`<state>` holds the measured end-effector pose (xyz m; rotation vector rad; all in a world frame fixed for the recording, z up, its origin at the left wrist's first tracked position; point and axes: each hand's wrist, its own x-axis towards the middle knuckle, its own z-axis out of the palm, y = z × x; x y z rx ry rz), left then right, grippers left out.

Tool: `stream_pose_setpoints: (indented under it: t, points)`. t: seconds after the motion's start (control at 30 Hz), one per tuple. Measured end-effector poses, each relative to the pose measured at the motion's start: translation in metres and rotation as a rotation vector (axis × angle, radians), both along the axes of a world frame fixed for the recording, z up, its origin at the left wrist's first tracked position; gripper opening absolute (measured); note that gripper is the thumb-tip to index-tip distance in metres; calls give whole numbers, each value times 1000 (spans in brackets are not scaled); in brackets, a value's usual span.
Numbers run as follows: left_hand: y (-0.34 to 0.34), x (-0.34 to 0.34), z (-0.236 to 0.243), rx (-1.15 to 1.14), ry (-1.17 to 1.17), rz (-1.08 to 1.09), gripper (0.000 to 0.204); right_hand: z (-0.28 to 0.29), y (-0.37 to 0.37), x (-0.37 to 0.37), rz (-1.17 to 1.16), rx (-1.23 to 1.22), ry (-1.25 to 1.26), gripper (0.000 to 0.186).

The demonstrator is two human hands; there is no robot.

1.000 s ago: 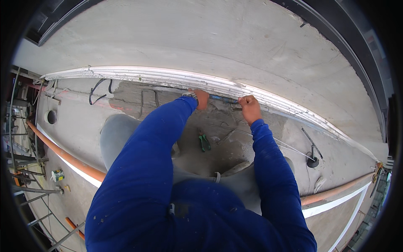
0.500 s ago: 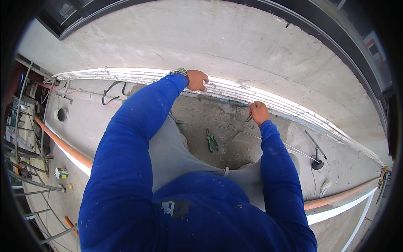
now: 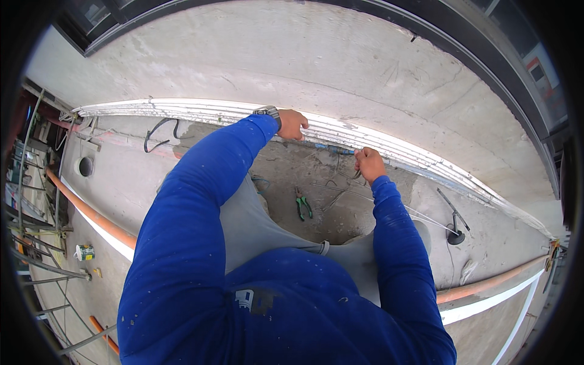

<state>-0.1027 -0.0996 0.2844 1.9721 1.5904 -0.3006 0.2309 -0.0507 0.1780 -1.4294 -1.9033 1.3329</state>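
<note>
My left hand (image 3: 292, 124) rests with fingers apart against the bundle of white pipes (image 3: 341, 129) along the foot of the wall. My right hand (image 3: 369, 163) is closed at a blue pipe (image 3: 330, 148) just below that bundle, with a thin grey piece showing under its fingers; what exactly it holds is unclear. Green-handled pliers (image 3: 306, 207) lie on the dusty concrete below my hands, between my grey-clad legs. Thin loose wires (image 3: 316, 184) run over that concrete toward a small black round base (image 3: 455, 237).
A concrete wall (image 3: 304, 55) rises beyond the pipes. Black cable (image 3: 158, 131) and a round hole (image 3: 86, 165) are to the left. An orange pipe (image 3: 91, 208) crosses the near side. Metal scaffolding (image 3: 52, 274) and a small tub (image 3: 84, 252) stand far left.
My left hand has let go of the blue pipe and moved up onto the white bundle, fingers opened, then slightly rightward. My right hand stays near the blue pipe.
</note>
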Motion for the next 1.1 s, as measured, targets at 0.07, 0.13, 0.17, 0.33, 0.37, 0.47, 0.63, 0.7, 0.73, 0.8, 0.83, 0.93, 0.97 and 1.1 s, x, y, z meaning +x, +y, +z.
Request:
stream_pose_setpoints:
  t: [0.07, 0.13, 0.17, 0.33, 0.37, 0.47, 0.63, 0.7, 0.73, 0.8, 0.83, 0.93, 0.97, 1.1]
  points:
    - [1, 1, -4, 9, -3, -15, 63, -2, 2, 0, 2, -8, 10, 36]
    - [2, 2, -8, 14, -7, -19, 63, 0, 1, -3, -8, -32, 37, 36]
    - [1, 1, -10, 13, -9, -15, 63, 2, 0, -5, -7, -43, 42, 35]
    - [2, 8, -9, 10, -14, -18, 63, 11, -3, -6, -9, -63, 40, 34]
    - [2, 8, -10, 16, -16, -20, 63, 9, -2, -5, -5, -52, 39, 33]
    - [2, 9, -13, 22, -19, -29, 63, 7, -1, -4, 4, -31, 33, 35]
    - [1, 12, -13, 11, -6, -28, 63, 9, -4, -5, 9, -22, 5, 35]
    - [1, 12, -14, 10, 2, -34, 63, 5, -2, -6, 19, 1, -14, 35]
    - [1, 13, -12, 10, 0, -33, 63, 3, -1, -5, 22, 13, -24, 35]
    - [1, 15, -10, 10, -4, -31, 63, -1, 1, -3, 20, 11, -6, 35]
    - [1, 13, -11, 10, -2, -29, 63, 0, 1, -4, 23, 8, 5, 35]
    - [1, 11, -12, 11, 0, -27, 63, 3, -1, -7, 16, -21, 41, 34]
    - [1, 12, -11, 12, -1, -30, 63, 3, -1, -6, 16, -20, 42, 34]
    - [1, 13, -11, 26, 3, -43, 63, 6, -2, -7, 14, -31, 47, 34]
